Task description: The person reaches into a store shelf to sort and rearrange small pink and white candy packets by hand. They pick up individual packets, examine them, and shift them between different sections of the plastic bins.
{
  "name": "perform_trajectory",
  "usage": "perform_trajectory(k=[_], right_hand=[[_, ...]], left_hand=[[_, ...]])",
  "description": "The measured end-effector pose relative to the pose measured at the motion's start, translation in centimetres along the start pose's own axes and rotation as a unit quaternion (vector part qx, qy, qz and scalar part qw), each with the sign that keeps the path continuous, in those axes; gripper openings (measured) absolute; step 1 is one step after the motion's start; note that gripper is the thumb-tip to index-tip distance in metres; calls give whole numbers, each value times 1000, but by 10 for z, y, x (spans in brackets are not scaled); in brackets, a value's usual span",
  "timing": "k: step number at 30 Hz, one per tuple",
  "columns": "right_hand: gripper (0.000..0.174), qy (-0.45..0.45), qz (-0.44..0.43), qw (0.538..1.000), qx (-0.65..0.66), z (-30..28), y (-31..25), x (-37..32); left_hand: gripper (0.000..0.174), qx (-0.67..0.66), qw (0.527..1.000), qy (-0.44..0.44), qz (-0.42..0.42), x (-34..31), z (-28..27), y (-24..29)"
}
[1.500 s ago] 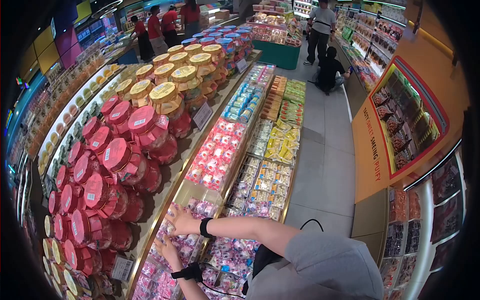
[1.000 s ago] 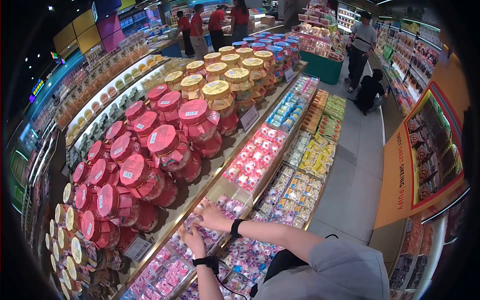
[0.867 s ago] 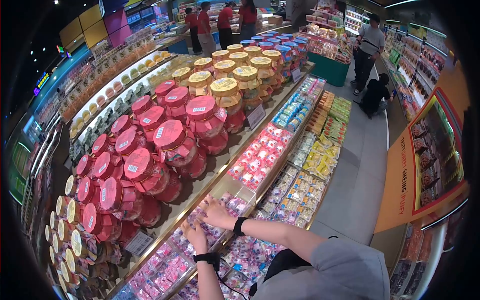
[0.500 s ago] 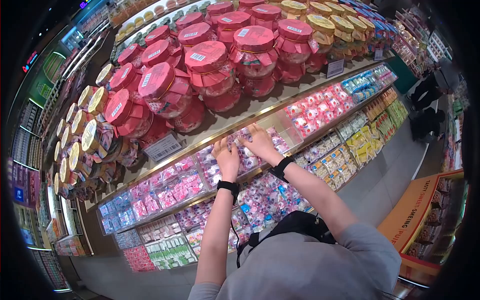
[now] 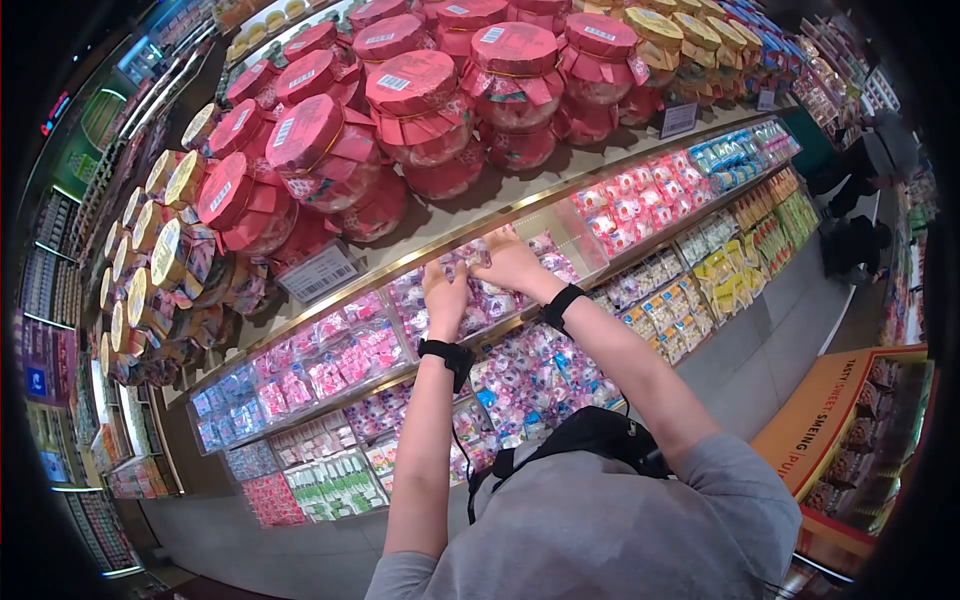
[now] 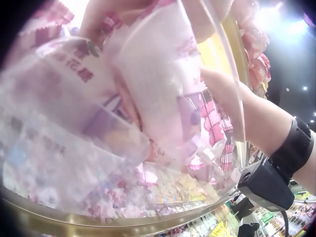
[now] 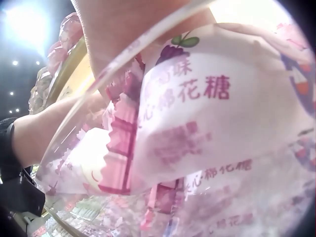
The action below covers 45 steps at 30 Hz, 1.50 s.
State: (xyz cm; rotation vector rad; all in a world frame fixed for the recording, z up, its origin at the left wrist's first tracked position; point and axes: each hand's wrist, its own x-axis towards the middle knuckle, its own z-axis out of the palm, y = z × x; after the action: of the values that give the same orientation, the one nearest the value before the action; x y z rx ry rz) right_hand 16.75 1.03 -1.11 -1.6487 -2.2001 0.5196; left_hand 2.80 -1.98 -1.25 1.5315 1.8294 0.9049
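Observation:
In the head view both hands are in a clear bin of purple-and-white wrapped marshmallows. My right hand pinches one small wrapped marshmallow between thumb and fingers. Just left of it, my left hand rests on the packets, its thumb close to that marshmallow. Grape-printed wrappers fill much of the right wrist view, where a marshmallow packet hides the fingertips. Blurred packets cover the fingers in the left wrist view too, with the right wrist's black band beyond.
Red-topped jars stand stacked on the ledge behind the bin, beside a price card. Pink-and-white sweets fill the neighbouring bin; more packets lie in a lower row. A person crouches in the aisle.
The head view has swung left and down toward the bin. The hands, spread over the packets before, have come closer together, and the right now pinches a marshmallow.

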Motion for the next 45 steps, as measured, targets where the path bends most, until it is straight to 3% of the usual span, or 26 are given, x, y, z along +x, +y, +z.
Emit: perform_trajectory(k=[5,12,15,17,20,22,24,26,29,36,39,42,45], right_hand=[[62,-43,-25,999,16,-7,-3,0],[57,10,-5,991,130,-1,-2,-2],[53,36,-10,981,193,3,-2,0],[51,50,-20,974,219,8,-2,3],[46,46,9,953,298,17,-1,5],[34,109,27,925,363,22,-6,7],[33,109,34,921,373,14,-14,3],[31,109,42,916,384,2,-25,0],[33,125,62,880,454,10,-26,-4],[37,202,38,873,442,6,-51,-46],[35,178,34,887,426,-6,-58,-61],[33,161,25,907,389,-13,-63,-78],[33,146,-3,918,368,-12,-65,-101]], left_hand=[[52,-35,997,19,64,5,9,-13],[48,-109,993,-13,52,6,13,-12],[47,-86,994,25,66,3,14,-10],[46,-135,990,2,26,5,13,-8],[43,-185,983,-1,-1,4,12,-7],[41,-164,986,33,18,5,12,-4],[39,-142,987,65,33,3,14,-3],[30,-214,973,86,15,3,14,0],[29,-217,973,82,6,-1,10,1],[37,-241,966,70,55,-42,-8,16],[37,-259,965,26,28,-58,-17,22],[38,-310,950,16,11,-76,-21,26],[39,-275,961,28,18,-102,-21,22]])
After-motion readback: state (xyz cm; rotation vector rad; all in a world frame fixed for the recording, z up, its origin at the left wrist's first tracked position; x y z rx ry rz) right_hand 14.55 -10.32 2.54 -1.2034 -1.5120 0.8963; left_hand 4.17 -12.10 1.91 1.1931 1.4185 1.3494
